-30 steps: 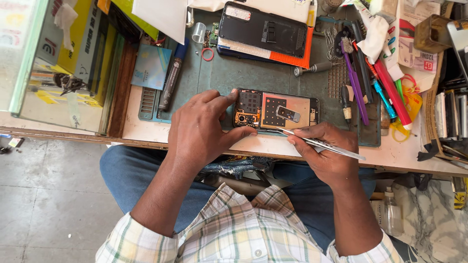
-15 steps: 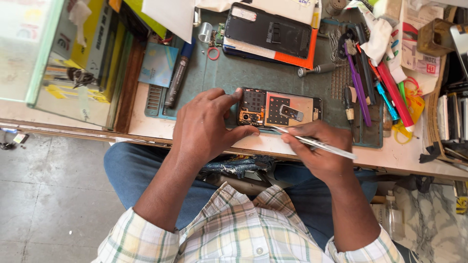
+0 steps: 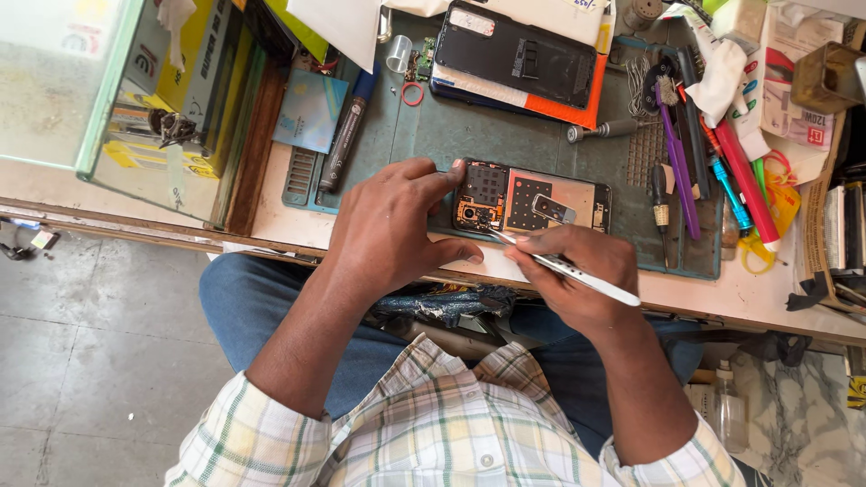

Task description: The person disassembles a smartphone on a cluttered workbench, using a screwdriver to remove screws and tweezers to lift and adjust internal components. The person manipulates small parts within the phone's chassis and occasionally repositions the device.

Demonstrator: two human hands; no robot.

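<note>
— At the mat's [image 3: 541, 144] near edge, what is being held?

— An opened phone [image 3: 532, 200] is lain flat there, its boards bared. It is steadied by the left hand [image 3: 397, 225], which is set at its nine o'clock end; the fingers are curled narrowly round that end, the thumb pressed at the bench edge below.

— And the right hand [image 3: 577, 275]?

— It is placed at the phone's six o'clock. Tweezers [image 3: 564, 267] are pinched between its closed fingers, with the tip brought to the lower left corner of the phone, by the camera board. Whether the tip touches a part cannot be told.

— What is seen about them?

— At twelve o'clock a second phone [image 3: 519, 50] is laid on an orange sheet. At three o'clock a screwdriver [image 3: 661, 209] and a purple brush [image 3: 677, 153] are ranged. At ten o'clock a black pen [image 3: 345, 135] is laid beside a blue card [image 3: 309, 110]
</note>
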